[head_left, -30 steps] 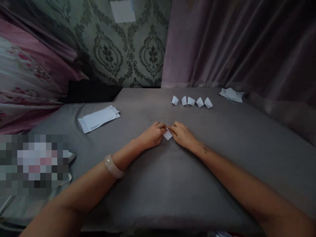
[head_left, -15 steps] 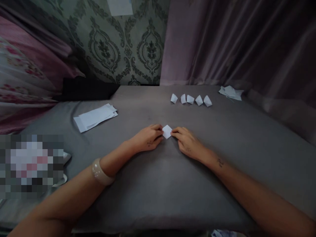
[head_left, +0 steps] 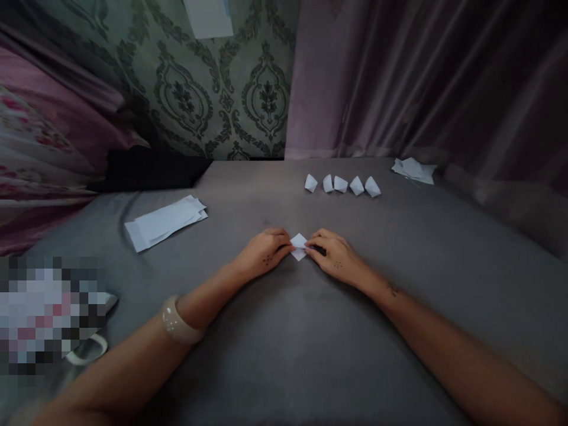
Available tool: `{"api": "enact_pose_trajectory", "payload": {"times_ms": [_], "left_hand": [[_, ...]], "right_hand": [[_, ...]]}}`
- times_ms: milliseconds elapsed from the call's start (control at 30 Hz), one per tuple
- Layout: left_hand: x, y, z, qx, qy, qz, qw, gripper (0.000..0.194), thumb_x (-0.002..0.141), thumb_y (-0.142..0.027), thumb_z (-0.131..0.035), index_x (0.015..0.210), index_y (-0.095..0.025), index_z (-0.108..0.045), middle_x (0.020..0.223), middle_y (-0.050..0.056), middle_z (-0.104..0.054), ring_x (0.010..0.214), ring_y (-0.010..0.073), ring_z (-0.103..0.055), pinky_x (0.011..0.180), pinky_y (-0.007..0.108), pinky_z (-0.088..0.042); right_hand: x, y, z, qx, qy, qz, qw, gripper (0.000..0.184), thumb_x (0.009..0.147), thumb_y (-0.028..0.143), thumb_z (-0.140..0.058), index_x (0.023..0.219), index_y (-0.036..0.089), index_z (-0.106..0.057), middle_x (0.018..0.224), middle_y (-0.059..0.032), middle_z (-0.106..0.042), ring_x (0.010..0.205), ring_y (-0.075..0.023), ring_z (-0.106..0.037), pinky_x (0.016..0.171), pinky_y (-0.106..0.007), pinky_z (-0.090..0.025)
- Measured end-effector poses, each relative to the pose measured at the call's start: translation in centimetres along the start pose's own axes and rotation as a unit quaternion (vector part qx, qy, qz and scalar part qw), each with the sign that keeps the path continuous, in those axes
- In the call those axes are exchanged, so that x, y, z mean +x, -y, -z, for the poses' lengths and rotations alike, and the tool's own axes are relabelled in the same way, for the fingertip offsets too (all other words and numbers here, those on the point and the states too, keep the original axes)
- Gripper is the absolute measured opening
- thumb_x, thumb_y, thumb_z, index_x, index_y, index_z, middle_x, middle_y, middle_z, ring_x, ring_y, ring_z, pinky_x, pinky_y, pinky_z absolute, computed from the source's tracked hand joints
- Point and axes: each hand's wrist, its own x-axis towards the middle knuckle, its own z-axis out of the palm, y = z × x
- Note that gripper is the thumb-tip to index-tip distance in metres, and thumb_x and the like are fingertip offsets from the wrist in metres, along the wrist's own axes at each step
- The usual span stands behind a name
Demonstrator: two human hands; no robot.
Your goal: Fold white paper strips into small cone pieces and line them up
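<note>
Fingers (head_left: pixel 284 239) of the left hand (head_left: pixel 264 253) and right hand (head_left: pixel 337 254) are drawn nearly together, pinching opposite side corners of a small folded white paper (head_left: pixel 299 244), a creased diamond between them over the grey cloth (head_left: pixel 302 337). Beyond stand five folded paper pieces (head_left: pixel 341 184) in a row, with flat paper strips (head_left: pixel 166 223) farther left and loose paper scraps (head_left: pixel 413 170) far right.

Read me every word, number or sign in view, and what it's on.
No words, brands or numbers can be read.
Right wrist: dark mark, too blurred to read.
Left hand and right hand: small dots, no legible text.
Folded paper between them: no visible print.
Pixelated patch at left: unreadable.
</note>
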Motion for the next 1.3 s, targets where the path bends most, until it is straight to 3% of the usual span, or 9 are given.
{"api": "enact_pose_trajectory", "payload": {"times_ms": [333,600,867,1067,1300], "left_hand": [[0.3,-0.1,-0.2,-0.08,-0.037,0.125,0.988,0.019,0.088,-0.027,-0.055,0.079,-0.016,-0.068,0.088,0.006,-0.064,0.078,0.0157,-0.06,0.071,0.027,-0.047],[0.6,-0.6,-0.2,-0.061,-0.059,0.127,0.988,0.03,0.092,-0.028,-0.048,0.073,-0.015,-0.066,0.081,0.006,-0.063,0.074,0.0151,-0.059,0.068,0.027,-0.046],[1.4,-0.9,-0.6,-0.032,-0.055,0.169,0.984,0.024,0.087,-0.024,-0.051,0.069,-0.015,-0.064,0.074,0.005,-0.059,0.065,0.0135,-0.053,0.059,0.025,-0.041],[2.0,-0.6,-0.8,-0.015,-0.045,0.19,0.981,0.02,0.084,-0.023,-0.054,0.07,-0.015,-0.066,0.075,0.005,-0.057,0.072,0.0166,-0.053,0.064,0.029,-0.041],[1.7,-0.2,-0.4,-0.097,-0.029,0.193,0.976,0.019,0.084,-0.028,-0.057,0.076,-0.016,-0.069,0.077,0.005,-0.058,0.074,0.0167,-0.054,0.065,0.029,-0.042]], "right_hand": [[-0.1,0.0,-0.7,0.041,-0.049,-0.046,0.997,0.014,0.088,0.019,-0.055,0.082,0.019,-0.068,0.088,-0.0046,-0.064,0.084,-0.0165,-0.06,0.078,-0.032,-0.046],[0.3,-0.1,-1.2,0.075,-0.074,-0.092,0.99,0.018,0.087,0.022,-0.054,0.073,0.02,-0.065,0.085,-0.0036,-0.063,0.078,-0.0154,-0.06,0.074,-0.03,-0.046],[0.8,0.2,-1.5,0.06,-0.083,-0.148,0.984,0.016,0.083,0.023,-0.056,0.068,0.02,-0.061,0.079,-0.0027,-0.059,0.068,-0.0139,-0.055,0.062,-0.028,-0.042],[1.4,0.1,-1.8,0.048,-0.089,-0.174,0.98,0.018,0.08,0.024,-0.058,0.063,0.02,-0.056,0.075,-0.0016,-0.057,0.068,-0.0144,-0.055,0.065,-0.03,-0.042],[1.4,-0.1,-1.3,0.069,-0.049,-0.168,0.982,0.017,0.082,0.025,-0.058,0.066,0.02,-0.06,0.078,-0.0017,-0.058,0.069,-0.0135,-0.054,0.063,-0.028,-0.042]]}}
